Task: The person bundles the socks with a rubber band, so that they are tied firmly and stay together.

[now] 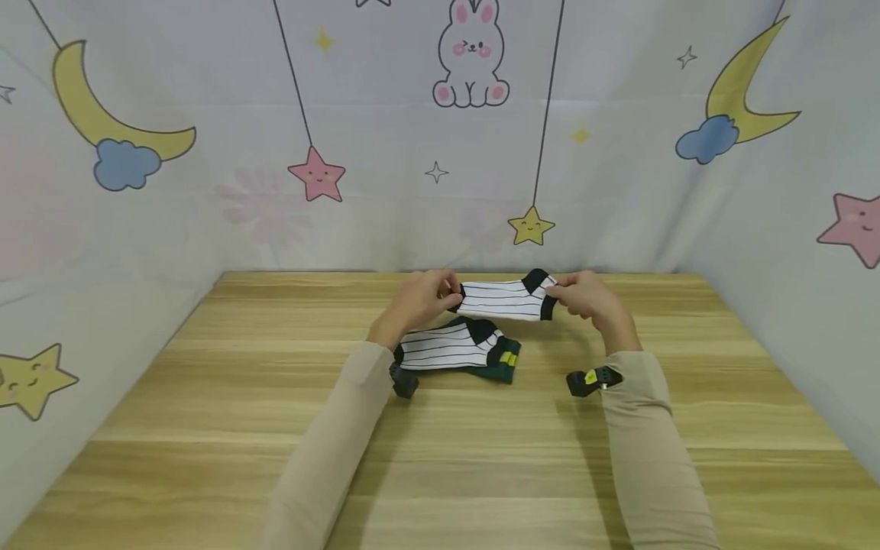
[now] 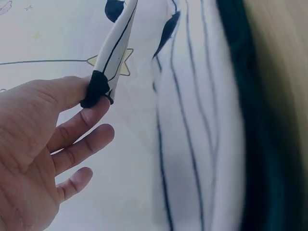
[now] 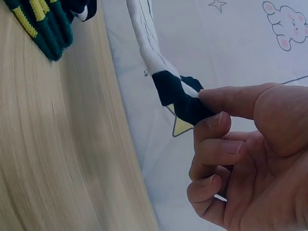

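Note:
A white sock with thin black stripes and black cuff, heel and toe is stretched lengthwise between both hands, raised above the table. My left hand pinches its black cuff between thumb and index finger; the other fingers stay loose in the left wrist view. At the toe end, my right hand pinches the black part with thumb and forefinger. Below lies a matching striped sock, flat on top of dark green socks with yellow bands. The left forearm partly hides that pile's left end.
The wood-grain table runs back to a pale printed cloth with stars, moons and a rabbit, which also encloses both sides. Each wrist wears a small black camera.

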The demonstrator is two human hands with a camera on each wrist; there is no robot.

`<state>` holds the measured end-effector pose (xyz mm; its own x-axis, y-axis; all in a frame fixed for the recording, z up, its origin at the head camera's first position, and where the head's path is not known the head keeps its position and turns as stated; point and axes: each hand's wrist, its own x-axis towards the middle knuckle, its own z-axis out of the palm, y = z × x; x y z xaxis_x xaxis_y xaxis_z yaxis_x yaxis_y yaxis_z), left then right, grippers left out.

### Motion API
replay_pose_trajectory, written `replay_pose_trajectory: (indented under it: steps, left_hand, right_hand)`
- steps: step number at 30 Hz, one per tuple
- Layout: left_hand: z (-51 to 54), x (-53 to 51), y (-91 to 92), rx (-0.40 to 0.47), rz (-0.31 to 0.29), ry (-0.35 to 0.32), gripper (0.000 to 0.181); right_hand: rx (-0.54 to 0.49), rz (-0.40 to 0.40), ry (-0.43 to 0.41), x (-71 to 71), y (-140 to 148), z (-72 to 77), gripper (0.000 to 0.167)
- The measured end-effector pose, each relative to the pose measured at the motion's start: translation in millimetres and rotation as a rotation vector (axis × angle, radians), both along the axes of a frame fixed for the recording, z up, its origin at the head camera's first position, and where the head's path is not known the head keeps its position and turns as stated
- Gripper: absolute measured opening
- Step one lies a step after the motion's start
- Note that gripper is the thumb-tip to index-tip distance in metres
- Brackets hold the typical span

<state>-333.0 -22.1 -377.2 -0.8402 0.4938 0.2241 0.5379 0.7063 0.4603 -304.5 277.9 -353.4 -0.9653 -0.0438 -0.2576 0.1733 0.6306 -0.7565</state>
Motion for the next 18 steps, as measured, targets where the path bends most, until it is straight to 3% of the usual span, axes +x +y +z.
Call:
replay_pose_trajectory:
  steps: [6,18]
  left_hand:
    - [5.4,3.8,-12.3,0.002,0.003,0.022,0.009]
    - [12.1,12.3,-33.7,0.030,0.022,-0.041,0.011]
  right_hand:
    - [0.011,0.034,-0.009,1.0,-5,2.6,0.026]
    - [0.002,0.121,-0.011,5.7,-15,9.0,0.028]
